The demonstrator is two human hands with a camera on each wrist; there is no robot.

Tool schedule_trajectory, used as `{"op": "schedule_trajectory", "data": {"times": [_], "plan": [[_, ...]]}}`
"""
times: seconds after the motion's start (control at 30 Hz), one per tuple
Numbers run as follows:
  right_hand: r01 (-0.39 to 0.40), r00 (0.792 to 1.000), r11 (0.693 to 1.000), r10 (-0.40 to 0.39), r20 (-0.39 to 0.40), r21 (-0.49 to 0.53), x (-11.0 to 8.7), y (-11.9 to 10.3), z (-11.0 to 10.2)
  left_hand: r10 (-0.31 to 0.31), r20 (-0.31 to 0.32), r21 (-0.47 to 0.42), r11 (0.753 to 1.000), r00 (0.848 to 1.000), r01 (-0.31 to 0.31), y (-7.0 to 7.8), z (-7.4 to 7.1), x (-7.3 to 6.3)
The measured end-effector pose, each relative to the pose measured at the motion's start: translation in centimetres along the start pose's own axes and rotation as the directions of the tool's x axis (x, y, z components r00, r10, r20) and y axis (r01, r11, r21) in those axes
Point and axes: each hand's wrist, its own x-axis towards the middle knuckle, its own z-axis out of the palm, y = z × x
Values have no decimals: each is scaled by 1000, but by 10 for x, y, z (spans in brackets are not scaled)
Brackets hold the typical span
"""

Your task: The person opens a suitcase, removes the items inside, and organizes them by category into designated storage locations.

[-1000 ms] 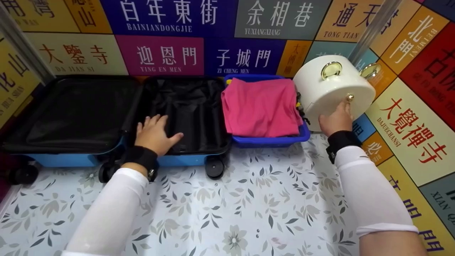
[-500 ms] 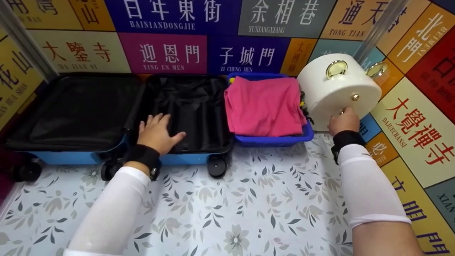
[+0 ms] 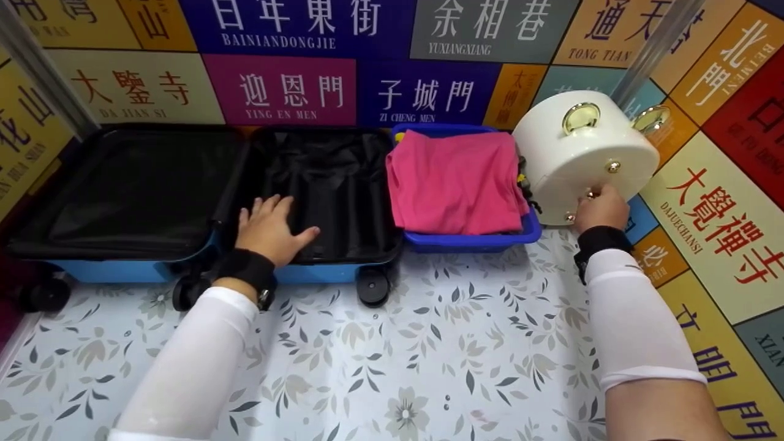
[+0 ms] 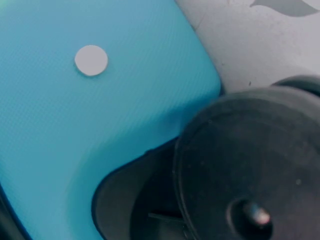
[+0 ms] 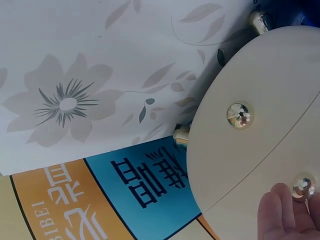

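Note:
A glossy white rounded box (image 3: 551,144) with gold handles stands at the right in the head view. Down its front runs a column of gold knobs. My right hand (image 3: 603,209) pinches the middle knob (image 5: 303,186) with curled fingers. In the right wrist view, a seam crosses the front between this knob and the lower knob (image 5: 240,115); no gap shows along it. My left hand (image 3: 269,229) lies with fingers spread over the near edge of an open suitcase (image 3: 331,184). The left wrist view shows only the blue shell (image 4: 100,115) and a black wheel (image 4: 250,160).
Between suitcase and box sits a blue basket (image 3: 471,243) with a folded pink cloth (image 3: 456,184) on top. The suitcase's other half (image 3: 147,190) lies at the left. Sign-covered walls (image 3: 294,92) stand behind and at both sides of the flower-patterned surface (image 3: 404,367).
My right hand has gone down from the top knob to the middle one, then shifted slightly right, uncovering the bottom knob. The left hand has stayed in place.

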Motion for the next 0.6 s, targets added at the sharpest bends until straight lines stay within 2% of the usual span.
{"op": "schedule_trajectory", "data": {"times": [0.17, 0.6], "plan": [[5, 999, 1000, -5, -52, -2, 0, 1, 2, 2, 4, -1, 1000, 1000, -2, 0, 0, -1], [-36, 993, 998, 42, -112, 51, 5, 4, 6, 1, 11, 6, 1000, 1000, -1, 1, 1, 0]]}}
